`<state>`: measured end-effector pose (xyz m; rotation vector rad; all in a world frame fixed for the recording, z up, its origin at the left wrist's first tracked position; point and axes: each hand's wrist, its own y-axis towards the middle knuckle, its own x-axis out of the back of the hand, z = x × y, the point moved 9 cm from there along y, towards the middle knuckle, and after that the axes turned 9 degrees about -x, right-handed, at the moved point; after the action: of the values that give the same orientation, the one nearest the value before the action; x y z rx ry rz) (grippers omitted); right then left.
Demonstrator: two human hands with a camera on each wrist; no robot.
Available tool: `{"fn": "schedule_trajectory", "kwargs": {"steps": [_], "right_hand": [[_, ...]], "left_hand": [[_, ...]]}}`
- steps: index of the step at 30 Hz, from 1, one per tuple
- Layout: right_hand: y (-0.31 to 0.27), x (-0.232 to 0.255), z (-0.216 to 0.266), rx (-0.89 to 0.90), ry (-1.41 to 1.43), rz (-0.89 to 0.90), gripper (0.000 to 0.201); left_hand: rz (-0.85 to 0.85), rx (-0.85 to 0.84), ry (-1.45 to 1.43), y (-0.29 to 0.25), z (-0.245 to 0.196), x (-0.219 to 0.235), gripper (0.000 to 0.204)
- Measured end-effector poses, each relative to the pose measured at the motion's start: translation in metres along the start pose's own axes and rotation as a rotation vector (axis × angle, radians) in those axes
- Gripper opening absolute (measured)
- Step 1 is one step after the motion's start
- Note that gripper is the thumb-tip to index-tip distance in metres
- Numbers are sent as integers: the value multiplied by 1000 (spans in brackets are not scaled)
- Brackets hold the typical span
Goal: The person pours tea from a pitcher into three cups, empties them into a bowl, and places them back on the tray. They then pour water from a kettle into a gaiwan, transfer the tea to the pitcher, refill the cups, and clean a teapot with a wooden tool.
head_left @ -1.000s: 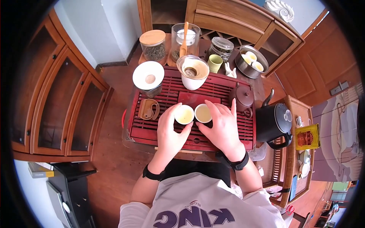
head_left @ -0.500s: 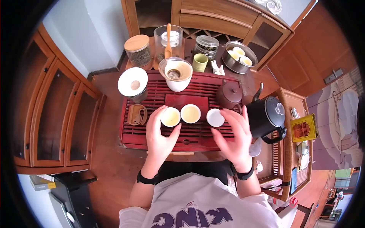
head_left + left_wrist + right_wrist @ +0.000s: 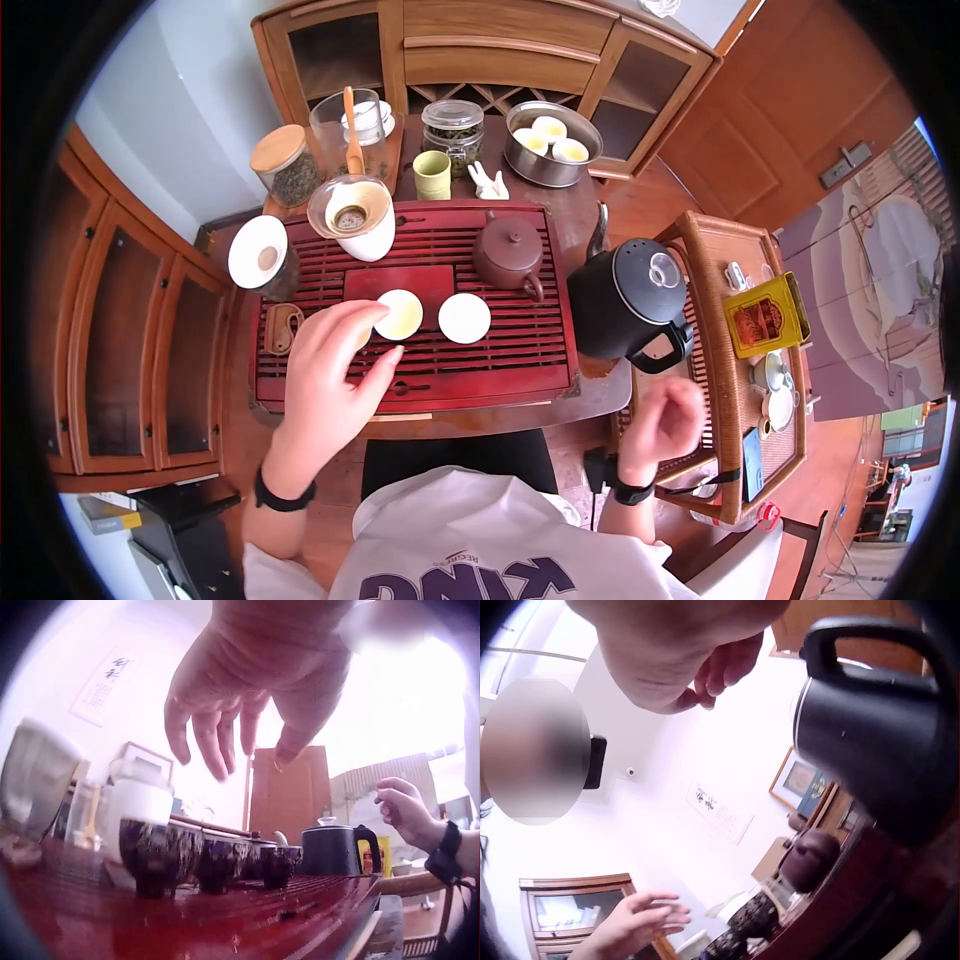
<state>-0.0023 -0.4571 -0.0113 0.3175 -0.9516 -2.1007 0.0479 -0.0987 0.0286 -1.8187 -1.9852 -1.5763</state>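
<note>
Three small tea cups stand in a row on the slatted red tea tray [image 3: 515, 365]. The middle cup [image 3: 401, 315] holds pale yellow tea, the right cup [image 3: 464, 318] looks white inside, and the left hand hides most of the left cup [image 3: 157, 851]. My left hand [image 3: 335, 365] hovers over the left and middle cups, fingers and thumb spread; in the left wrist view it hangs above the dark, patterned cups, apart from them. Out past the tray's right front corner, my right hand [image 3: 665, 415] hangs in the air with fingers loosely curled, holding nothing, near the black kettle [image 3: 625, 300].
On the tray stand a brown teapot [image 3: 508, 255], a white pitcher [image 3: 372, 238] with a strainer and a funnel-topped glass [image 3: 262, 252]. Behind are tea jars [image 3: 452, 135], a green cup [image 3: 432, 175] and a steel bowl [image 3: 552, 165]. A wicker cart [image 3: 745, 390] stands right.
My right hand has set the right cup down, let go and drawn back to the right. The left hand has lifted off its cup. The head view has turned right.
</note>
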Motion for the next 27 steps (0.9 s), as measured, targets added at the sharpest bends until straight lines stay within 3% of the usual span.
{"fn": "schedule_trajectory", "kwargs": {"steps": [2,3,5,6,9,13,16,27], "right_hand": [[1,-41,18,93,-74,224,30],[-2,-65,16,13,-58,371,43],[-9,-110,1,-284,-29,579,64],[-10,-125,-4,-322,-97,661,70],[-11,-145,-16,-259,-194,617,66],[-12,-162,-42,-337,-199,673,45],[-8,-160,-46,-305,-219,607,13],[-8,-161,-43,-292,-242,598,8]], "left_hand": [[293,-129,134,26,-26,-20,44],[295,-129,144,38,-32,-21,44],[597,-133,237,50,-39,-50,45],[678,-174,302,54,-40,-61,47],[794,-117,329,77,-36,-95,46],[686,-164,347,107,-17,-127,44],[712,-181,448,114,-8,-149,31],[782,-189,298,116,5,-177,19]]}}
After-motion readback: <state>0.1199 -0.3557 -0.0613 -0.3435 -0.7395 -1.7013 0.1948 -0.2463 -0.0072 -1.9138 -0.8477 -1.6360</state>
